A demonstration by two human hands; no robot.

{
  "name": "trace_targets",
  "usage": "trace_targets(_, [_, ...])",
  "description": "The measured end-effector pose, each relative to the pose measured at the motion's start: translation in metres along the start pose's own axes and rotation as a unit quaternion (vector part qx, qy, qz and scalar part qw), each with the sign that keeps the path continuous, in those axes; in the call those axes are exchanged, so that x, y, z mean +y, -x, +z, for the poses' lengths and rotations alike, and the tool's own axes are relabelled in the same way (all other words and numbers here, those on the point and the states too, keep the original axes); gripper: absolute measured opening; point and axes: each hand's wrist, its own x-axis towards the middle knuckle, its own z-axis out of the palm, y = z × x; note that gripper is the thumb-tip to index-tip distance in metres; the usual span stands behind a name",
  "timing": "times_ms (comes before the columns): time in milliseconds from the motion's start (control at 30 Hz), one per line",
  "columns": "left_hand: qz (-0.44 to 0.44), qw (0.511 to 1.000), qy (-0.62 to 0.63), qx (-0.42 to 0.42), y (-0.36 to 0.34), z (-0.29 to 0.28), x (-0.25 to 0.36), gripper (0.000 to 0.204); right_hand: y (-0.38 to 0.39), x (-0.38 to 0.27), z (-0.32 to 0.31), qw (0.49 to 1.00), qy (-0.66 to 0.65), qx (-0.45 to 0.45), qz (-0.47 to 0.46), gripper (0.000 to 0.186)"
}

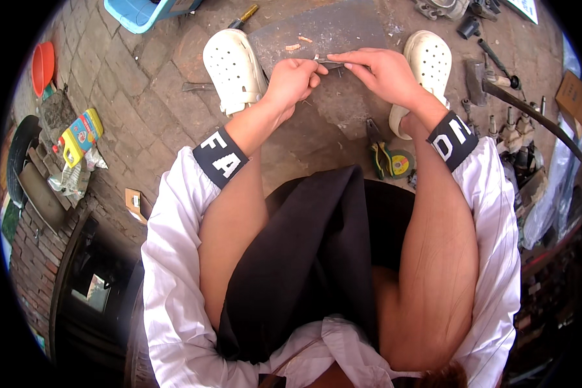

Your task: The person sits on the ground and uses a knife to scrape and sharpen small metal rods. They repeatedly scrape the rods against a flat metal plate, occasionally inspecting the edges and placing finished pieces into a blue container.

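Note:
My left hand (pixel 294 81) is closed in a pinch, its fingertips at a small light piece (pixel 316 57) too tiny to name. Facing it, my right hand (pixel 381 72) grips a thin grey metal strip (pixel 332 61) between thumb and fingers, with its tip close to the left fingertips. Both hands are held low between my cream clogs. Beyond them a dark flat sheet (pixel 336 29) lies on the ground, with a few tan scraps (pixel 293 47) and pale crumbs on it.
Pliers (pixel 380 155) and a round yellow-green disc (pixel 401 163) lie by my right leg. Farther right are a hammer (pixel 477 83) and several metal parts. A yellow-handled tool (pixel 246 16) and blue basin (pixel 142 16) are ahead; a yellow jug (pixel 81 137) stands left.

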Motion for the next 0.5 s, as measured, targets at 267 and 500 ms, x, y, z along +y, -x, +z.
trace_targets(267, [-0.002, 1.0, 0.015, 0.018, -0.0011, 0.0038, -0.001, 0.021, 0.0014, -0.0071, -0.0006, 0.998, 0.056, -0.008, 0.017, 0.032])
trace_targets(500, [0.007, 0.999, 0.031, 0.022, -0.0014, 0.0049, -0.0047, 0.019, 0.0023, -0.0018, -0.0002, 1.0, 0.021, -0.006, 0.01, 0.03])
